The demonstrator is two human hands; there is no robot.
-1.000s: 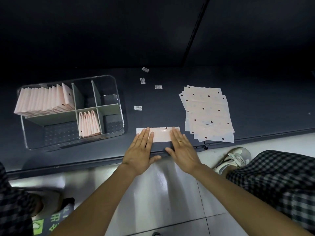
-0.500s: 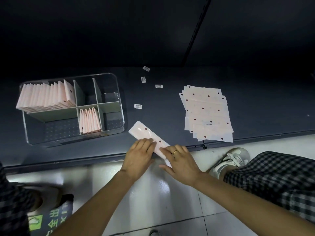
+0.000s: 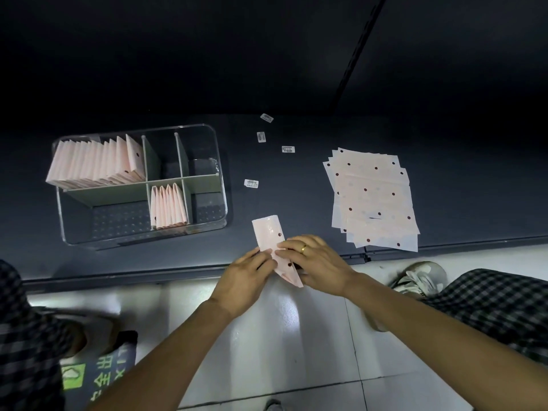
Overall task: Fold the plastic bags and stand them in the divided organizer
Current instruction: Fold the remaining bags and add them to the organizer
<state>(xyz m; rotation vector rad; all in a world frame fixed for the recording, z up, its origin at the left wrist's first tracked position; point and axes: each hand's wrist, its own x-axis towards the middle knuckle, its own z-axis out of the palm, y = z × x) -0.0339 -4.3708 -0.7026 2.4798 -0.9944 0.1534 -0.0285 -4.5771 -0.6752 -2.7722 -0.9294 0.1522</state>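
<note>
A: Head view, hands?
B: Left hand (image 3: 247, 269) — fingers curled, pinching the left edge of the long folded pale-pink plastic bag strip with dark dots (image 3: 271, 236) at the near edge of the dark grey table (image 3: 296, 179). Right hand (image 3: 315, 262), gold ring (image 3: 304, 248) on one finger, lies bent over the strip's near half, gripping it.

A: Containers?
B: Clear divided plastic organizer (image 3: 221, 185), left of the hands. Far-left compartment: long row of folded pink bags (image 3: 95, 161), upright. Near-middle compartment: five or so folded bags (image 3: 169, 206). Other compartments hold none.

A: Elsewhere?
B: Stack of flat dotted pink bags (image 3: 373, 197), right — well apart from the organizer.
</note>
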